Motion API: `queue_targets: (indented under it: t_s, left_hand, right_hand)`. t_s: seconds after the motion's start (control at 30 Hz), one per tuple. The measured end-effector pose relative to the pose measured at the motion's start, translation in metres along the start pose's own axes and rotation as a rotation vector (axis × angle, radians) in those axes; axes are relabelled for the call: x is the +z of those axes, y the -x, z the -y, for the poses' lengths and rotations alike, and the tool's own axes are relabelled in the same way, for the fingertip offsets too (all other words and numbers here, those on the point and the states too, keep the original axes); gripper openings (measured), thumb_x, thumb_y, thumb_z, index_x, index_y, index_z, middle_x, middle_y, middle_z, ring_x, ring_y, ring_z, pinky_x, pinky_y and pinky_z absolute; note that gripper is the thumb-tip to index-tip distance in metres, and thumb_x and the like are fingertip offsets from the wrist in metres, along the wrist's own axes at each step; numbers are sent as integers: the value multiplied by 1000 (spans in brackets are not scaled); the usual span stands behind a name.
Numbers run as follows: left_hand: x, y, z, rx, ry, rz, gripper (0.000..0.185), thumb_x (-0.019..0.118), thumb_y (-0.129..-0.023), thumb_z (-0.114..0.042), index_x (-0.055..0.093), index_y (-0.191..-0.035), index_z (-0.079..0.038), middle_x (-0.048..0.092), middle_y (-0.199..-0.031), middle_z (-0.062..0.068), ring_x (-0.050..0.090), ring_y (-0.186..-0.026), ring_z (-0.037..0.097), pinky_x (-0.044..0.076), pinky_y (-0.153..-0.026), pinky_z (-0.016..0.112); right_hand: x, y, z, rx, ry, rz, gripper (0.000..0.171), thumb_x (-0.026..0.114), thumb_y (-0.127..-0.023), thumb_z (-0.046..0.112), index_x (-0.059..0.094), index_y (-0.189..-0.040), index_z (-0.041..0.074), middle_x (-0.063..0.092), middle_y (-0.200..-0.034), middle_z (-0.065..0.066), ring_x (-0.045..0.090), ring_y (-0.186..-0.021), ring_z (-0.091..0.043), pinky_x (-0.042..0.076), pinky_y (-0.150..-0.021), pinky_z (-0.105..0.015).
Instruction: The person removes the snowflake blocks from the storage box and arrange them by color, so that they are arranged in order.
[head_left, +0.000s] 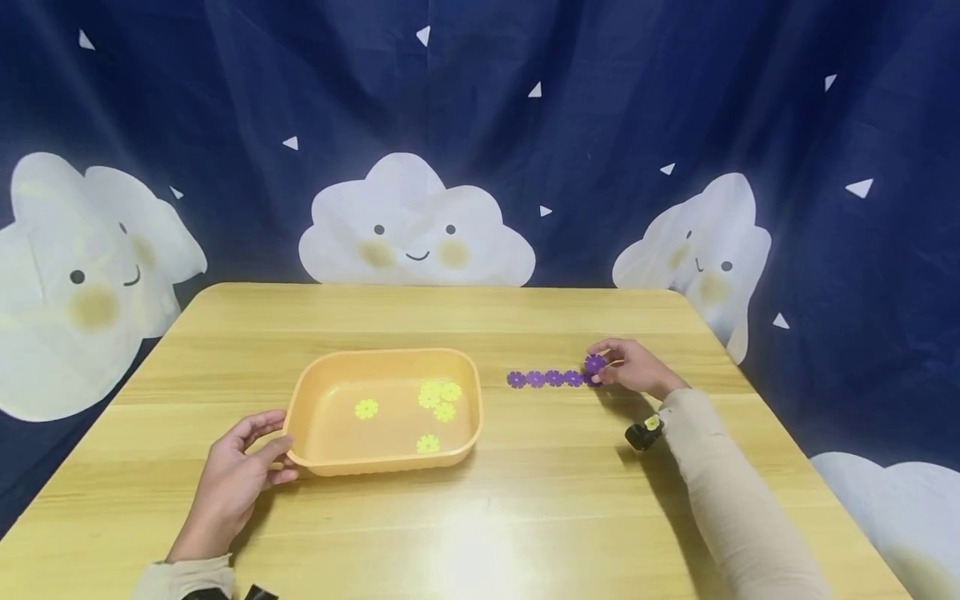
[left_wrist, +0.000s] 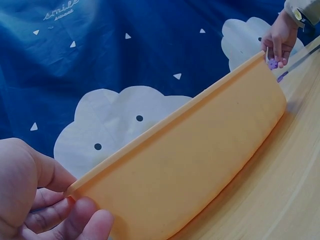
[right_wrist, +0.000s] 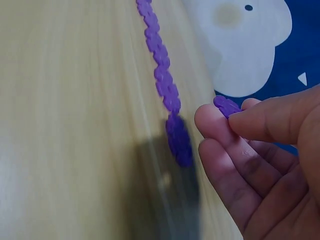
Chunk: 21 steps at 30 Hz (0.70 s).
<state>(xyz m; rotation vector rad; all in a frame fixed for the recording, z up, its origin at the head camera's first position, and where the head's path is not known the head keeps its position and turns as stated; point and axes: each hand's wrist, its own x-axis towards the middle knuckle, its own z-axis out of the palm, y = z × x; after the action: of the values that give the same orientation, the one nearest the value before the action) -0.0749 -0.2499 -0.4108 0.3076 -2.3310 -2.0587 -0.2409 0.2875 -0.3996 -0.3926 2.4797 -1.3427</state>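
- Head view: the right hand (head_left: 633, 367) pinches a purple flower disc (head_left: 595, 363) just above the near end of a row of purple discs (head_left: 545, 379) lying flat on the bench (head_left: 525, 508), to the right of the tray.
- The left hand (head_left: 240, 475) rests at the left corner of the orange tray (head_left: 300, 408), thumb and fingers curved loosely beside the rim; I cannot tell from here whether they truly clasp it.
- Several yellow discs (head_left: 438, 396) lie on the tray floor, well apart from the purple row.
- Judgement: the step in hand looks like adding one more disc to the row; the next move would call for lowering it flat, touching the last disc and in line with the others.
- Left wrist view: the tray wall (left_wrist: 200, 160) fills the frame, and the left hand's fingertips (left_wrist: 80, 220) touch its corner under the rim. The grip reads as a light steadying touch, fingers relaxed.
- The right hand (left_wrist: 280, 40) shows far off with the purple disc (left_wrist: 272, 63) at its fingertips.
- Right wrist view: thumb and forefinger (right_wrist: 215, 125) are closed on the disc's (right_wrist: 227, 106) edge, so this grip is clamped on it.
- The disc is small, thin, flat plastic with scalloped petals, held on edge beside the row's (right_wrist: 162, 75) end, not touching it.
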Motion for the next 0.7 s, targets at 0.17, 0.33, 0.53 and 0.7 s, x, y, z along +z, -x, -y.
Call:
queue_targets:
  t_s: [0.17, 0.33, 0.53, 0.7]
  left_hand:
    - [1, 0, 1, -6, 8, -4, 47, 55, -97, -2, 36, -139, 6, 37, -132, 13, 57, -77, 12, 62, -64, 28]
    - [1, 1, 1, -9, 18, -14, 47, 56, -97, -2, 36, -139, 6, 37, -131, 12, 58, -77, 12, 62, -64, 28]
    - [2, 0, 1, -3, 25, -2, 47, 56, -97, -2, 36, -139, 7, 37, -130, 13, 58, -77, 13, 62, -64, 28]
    - [1, 0, 1, 7, 23, -2, 47, 56, -97, -2, 37, -139, 7, 37, -130, 13, 58, -76, 13, 62, -63, 28]
  right_hand:
    - [-4, 5, -9, -1, 55, -24, 46, 63, -81, -13, 51, -125, -14, 62, -94, -21, 63, -80, -27, 60, -68, -29]
    - [-6, 9, -13, 11, 84, -35, 48, 61, -79, -14, 51, -126, -14, 62, -91, -21, 63, -78, -26, 60, -65, -28]
    - [-9, 14, -16, 49, 95, -43, 44, 59, -81, -15, 51, -125, -15, 60, -92, -22, 65, -75, -23, 61, -65, -28]
    - [-11, 14, -16, 28, 150, -37, 39, 60, -82, -15, 54, -120, -14, 62, -90, -22, 66, -75, -25, 61, -64, -28]
